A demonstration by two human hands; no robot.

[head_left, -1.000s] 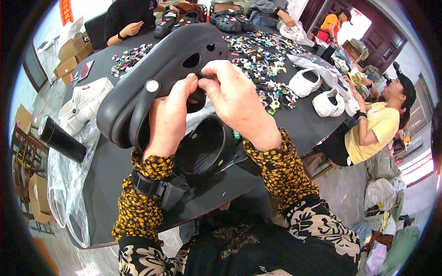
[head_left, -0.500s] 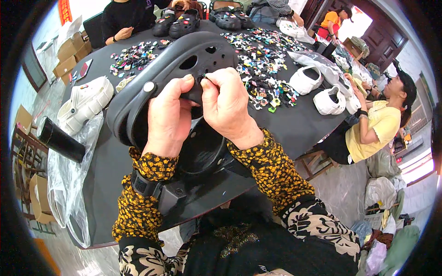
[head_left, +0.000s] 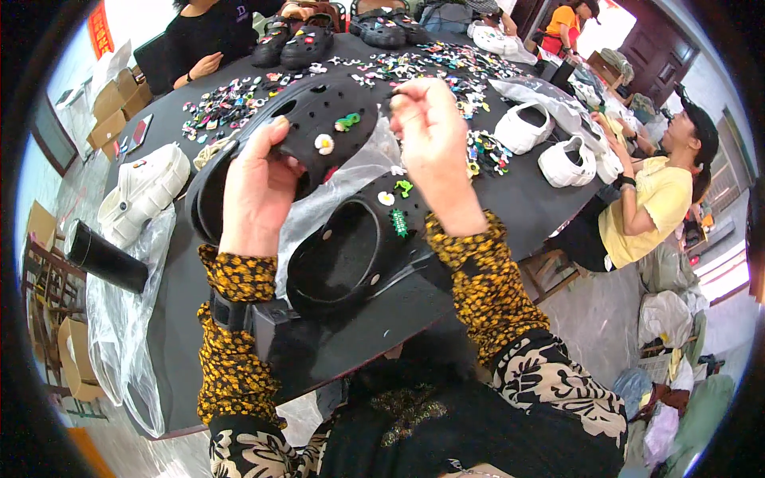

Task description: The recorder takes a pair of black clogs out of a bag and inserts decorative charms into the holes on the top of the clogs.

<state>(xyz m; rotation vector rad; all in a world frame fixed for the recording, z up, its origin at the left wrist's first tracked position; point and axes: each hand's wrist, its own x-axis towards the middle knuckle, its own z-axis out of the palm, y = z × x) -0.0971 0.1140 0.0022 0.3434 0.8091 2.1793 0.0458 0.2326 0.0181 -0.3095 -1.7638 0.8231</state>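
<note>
My left hand (head_left: 263,179) grips a black clog (head_left: 307,119) by its side, thumb on the upper and fingers inside the opening. The clog is tilted, with a green charm (head_left: 347,122) and a white flower charm (head_left: 323,144) set in its holed upper. Just right of its toe, my right hand (head_left: 433,143) is raised in a pinch; a small dark bit shows at the fingertips, too small to name. Below, a second black clog (head_left: 339,263) rests on the table with green and white charms on it. Clear plastic (head_left: 307,231) lies between the two clogs.
Loose charms (head_left: 231,107) cover the far part of the dark table (head_left: 199,350). White clogs (head_left: 143,191) lie left and right, black ones (head_left: 307,41) at the back. A black cylinder (head_left: 106,256) stands at the left edge. A person in yellow (head_left: 653,207) works at right.
My right hand has come off the clog and moved right, still pinched. The held clog has been turned, so its charms now show, and the second clog is uncovered.
</note>
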